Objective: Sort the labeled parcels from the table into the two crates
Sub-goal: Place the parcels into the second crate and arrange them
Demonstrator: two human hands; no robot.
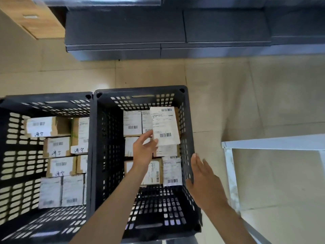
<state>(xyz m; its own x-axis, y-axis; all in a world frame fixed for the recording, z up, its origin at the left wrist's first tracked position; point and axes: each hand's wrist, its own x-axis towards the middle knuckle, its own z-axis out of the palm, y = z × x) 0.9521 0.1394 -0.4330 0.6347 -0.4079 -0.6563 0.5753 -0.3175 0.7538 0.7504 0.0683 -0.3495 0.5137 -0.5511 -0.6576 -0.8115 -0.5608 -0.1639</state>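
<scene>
Reaching down into the right-hand black perforated plastic crate (pixel 186 120), the left hand (pixel 143 152) pinches the lower left corner of a flat parcel faced with a white printed shipping label and barcodes (pixel 165 125), thumb on the label side and the other fingers curled behind it. That parcel sits tilted above the others, near the crate's far right corner, overlapping the small brown cardboard boxes with white labels (pixel 132 123) that lie packed on the crate floor. Whether it is already resting on them or is held just clear cannot be told.

The right hand (pixel 204 180) is flat, fingers straight and pressed together, at the outer side of the same crate's right wall; it holds nothing, and whether the palm touches the wall cannot be told.

Just beside, touching rim to rim, stands the left-hand black perforated crate (pixel 47 101), holding more labelled brown boxes (pixel 58 147), several marked with handwritten black characters. Both crates stand on a beige tiled floor (pixel 228 95). A white metal table frame (pixel 274 142) is at the right, dark grey bins (pixel 123 27) along the top.
</scene>
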